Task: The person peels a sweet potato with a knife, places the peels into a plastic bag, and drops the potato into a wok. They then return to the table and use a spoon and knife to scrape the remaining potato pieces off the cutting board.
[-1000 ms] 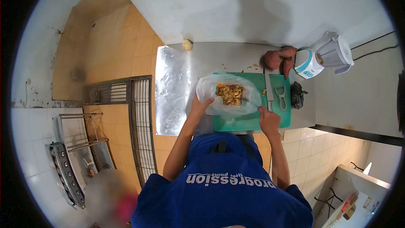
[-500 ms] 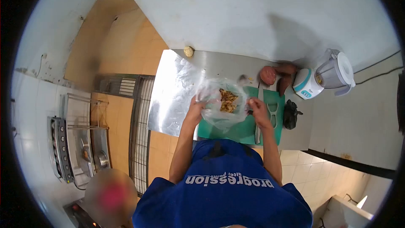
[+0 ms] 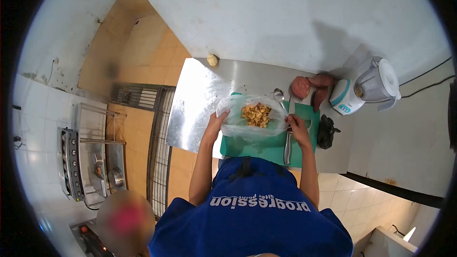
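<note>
A clear plastic bag (image 3: 234,123) with brown and yellowish chopped pieces (image 3: 257,115) inside is stretched between my hands, above the green cutting board (image 3: 252,148). My left hand (image 3: 218,120) is closed on the bag's left end. At the opposite end, my right hand (image 3: 297,127) pinches the plastic. A knife (image 3: 288,150) lies on the board just left of my right hand, its blade partly behind the bag. Beyond the bag's upper right edge lies a metal spoon (image 3: 279,95). Part of a peeler-like tool (image 3: 309,126) shows beside my right hand.
Reddish-brown tubers (image 3: 301,87) sit by the wall, left of a blender (image 3: 350,96). A black plastic bag (image 3: 327,132) lies right of the board. One pale round item (image 3: 213,60) rests at the steel table's (image 3: 190,109) back edge. Another person (image 3: 124,223) is at lower left, near a stove.
The bag has been pulled wider and flatter between my hands, and the pieces inside have spread out. The spoon now shows more clearly. My right hand has shifted slightly right and down.
</note>
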{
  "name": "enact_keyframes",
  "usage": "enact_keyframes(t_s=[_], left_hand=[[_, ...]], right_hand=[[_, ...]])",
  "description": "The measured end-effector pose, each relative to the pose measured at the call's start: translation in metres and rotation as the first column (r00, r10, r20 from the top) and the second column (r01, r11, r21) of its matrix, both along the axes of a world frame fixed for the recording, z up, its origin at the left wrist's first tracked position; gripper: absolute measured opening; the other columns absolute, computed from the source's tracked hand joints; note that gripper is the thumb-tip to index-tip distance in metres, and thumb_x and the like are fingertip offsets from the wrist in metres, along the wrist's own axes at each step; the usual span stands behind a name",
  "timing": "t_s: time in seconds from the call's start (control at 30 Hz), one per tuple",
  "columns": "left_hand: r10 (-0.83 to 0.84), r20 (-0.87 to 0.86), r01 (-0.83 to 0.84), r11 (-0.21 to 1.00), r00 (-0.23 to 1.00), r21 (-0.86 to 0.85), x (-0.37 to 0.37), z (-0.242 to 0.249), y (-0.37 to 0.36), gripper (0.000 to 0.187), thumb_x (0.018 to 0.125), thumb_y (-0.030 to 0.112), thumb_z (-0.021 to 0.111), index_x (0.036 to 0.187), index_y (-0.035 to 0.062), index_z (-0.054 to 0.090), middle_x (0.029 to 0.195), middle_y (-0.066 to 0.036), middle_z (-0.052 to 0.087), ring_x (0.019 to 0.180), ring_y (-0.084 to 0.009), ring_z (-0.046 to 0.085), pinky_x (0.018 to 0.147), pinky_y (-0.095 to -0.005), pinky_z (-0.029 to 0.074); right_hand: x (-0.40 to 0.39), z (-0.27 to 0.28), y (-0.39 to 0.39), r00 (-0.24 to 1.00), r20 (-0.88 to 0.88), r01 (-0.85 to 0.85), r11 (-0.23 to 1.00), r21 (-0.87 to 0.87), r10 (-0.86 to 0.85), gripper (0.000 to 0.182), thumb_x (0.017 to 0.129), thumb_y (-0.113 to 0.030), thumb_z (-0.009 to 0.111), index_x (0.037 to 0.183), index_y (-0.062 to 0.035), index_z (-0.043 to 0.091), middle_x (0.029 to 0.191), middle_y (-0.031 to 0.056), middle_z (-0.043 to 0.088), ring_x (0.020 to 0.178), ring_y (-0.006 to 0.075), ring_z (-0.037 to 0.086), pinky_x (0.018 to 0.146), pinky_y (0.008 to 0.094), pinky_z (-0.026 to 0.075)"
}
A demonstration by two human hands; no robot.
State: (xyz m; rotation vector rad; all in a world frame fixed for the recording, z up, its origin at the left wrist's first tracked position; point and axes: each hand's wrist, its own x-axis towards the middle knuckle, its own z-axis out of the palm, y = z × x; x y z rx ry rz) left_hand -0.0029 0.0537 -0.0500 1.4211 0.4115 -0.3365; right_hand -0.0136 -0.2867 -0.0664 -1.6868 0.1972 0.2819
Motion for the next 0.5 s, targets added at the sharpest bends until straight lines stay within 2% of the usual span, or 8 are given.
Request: enact_keyframes(t_s=[0.07,0.1,0.13,0.17,0.23,0.3,0.37,0.5], left_hand=[[-0.068,0.019,0.068,0.997,0.997,0.047,0.007,-0.005,0.000,0.045,0.098,0.028,0.057,0.131,-0.0021,0.055,0.118,-0.013,0.064,0.105,-0.0221,0.062,0.088,-0.0321,0.050],[-0.060,0.013,0.060,0.997,0.998,-0.051,0.012,-0.006,-0.001,0.044,0.100,0.028,0.054,0.135,-0.0002,0.052,0.122,-0.015,0.062,0.108,-0.0239,0.061,0.090,-0.0338,0.051],[-0.053,0.006,0.054,0.988,0.999,-0.147,0.019,-0.007,-0.002,0.044,0.103,0.027,0.051,0.138,0.0017,0.050,0.126,-0.017,0.061,0.112,-0.0257,0.061,0.092,-0.0355,0.051],[-0.063,0.009,0.063,0.987,0.998,-0.146,0.024,-0.008,-0.003,0.044,0.103,0.027,0.051,0.138,0.0017,0.050,0.126,-0.017,0.061,0.112,-0.0257,0.061,0.092,-0.0355,0.051],[-0.046,0.019,0.050,0.903,0.999,-0.427,0.039,0.013,-0.009,0.045,0.105,0.028,0.046,0.144,0.0070,0.045,0.132,-0.019,0.057,0.116,-0.0293,0.060,0.094,-0.0401,0.052],[-0.082,0.077,0.106,0.908,0.994,-0.404,0.058,0.028,-0.014,0.045,0.105,0.029,0.045,0.146,0.0090,0.043,0.134,-0.019,0.056,0.117,-0.0305,0.059,0.094,-0.0420,0.053],[-0.151,0.179,0.203,0.924,0.972,-0.323,0.080,0.038,-0.015,0.049,0.106,0.033,0.042,0.149,0.0099,0.037,0.140,-0.018,0.049,0.120,-0.0326,0.056,0.091,-0.0461,0.054],[-0.133,0.269,0.203,0.946,0.954,-0.252,0.113,0.054,-0.017,0.052,0.103,0.030,0.049,0.148,0.0072,0.037,0.134,-0.015,0.057,0.113,-0.0299,0.062,0.085,-0.0415,0.054]], right_hand=[[-0.001,0.005,-0.003,0.998,-0.063,0.028,0.993,0.112,-0.021,0.032,0.101,-0.034,0.054,0.103,-0.0036,0.066,0.091,0.0022,0.064,0.079,0.0106,0.057,0.069,0.0288,0.048],[0.000,0.006,-0.003,0.998,-0.059,0.035,0.993,0.114,-0.028,0.032,0.101,-0.034,0.054,0.103,-0.0036,0.066,0.091,0.0022,0.064,0.079,0.0106,0.057,0.069,0.0288,0.048],[0.004,0.007,-0.002,0.992,-0.120,0.057,0.980,0.191,-0.034,0.032,0.101,-0.034,0.055,0.104,-0.0034,0.066,0.092,0.0014,0.064,0.082,0.0101,0.057,0.072,0.0283,0.047],[0.008,0.008,-0.001,0.983,-0.183,0.082,0.961,0.266,-0.034,0.033,0.101,-0.034,0.055,0.105,-0.0033,0.066,0.094,0.0007,0.064,0.086,0.0095,0.057,0.075,0.0277,0.047],[0.021,0.014,0.006,0.992,-0.110,0.089,0.959,0.268,-0.061,0.033,0.101,-0.034,0.055,0.105,-0.0027,0.066,0.094,0.0001,0.064,0.088,0.0093,0.057,0.077,0.0266,0.046],[0.041,0.024,0.008,0.996,-0.035,0.089,0.959,0.269,-0.083,0.033,0.100,-0.034,0.056,0.104,-0.0022,0.066,0.095,-0.0004,0.064,0.090,0.0092,0.056,0.080,0.0256,0.045],[0.064,0.037,0.008,0.997,0.083,-0.006,0.980,0.201,-0.011,0.034,0.101,-0.033,0.055,0.105,-0.0010,0.067,0.097,-0.0004,0.065,0.091,0.0098,0.056,0.081,0.0251,0.044],[0.093,0.066,0.020,0.989,0.146,0.001,0.984,0.175,-0.027,0.034,0.101,-0.031,0.054,0.104,-0.0004,0.067,0.097,0.0004,0.065,0.091,0.0102,0.056,0.082,0.0255,0.044]])
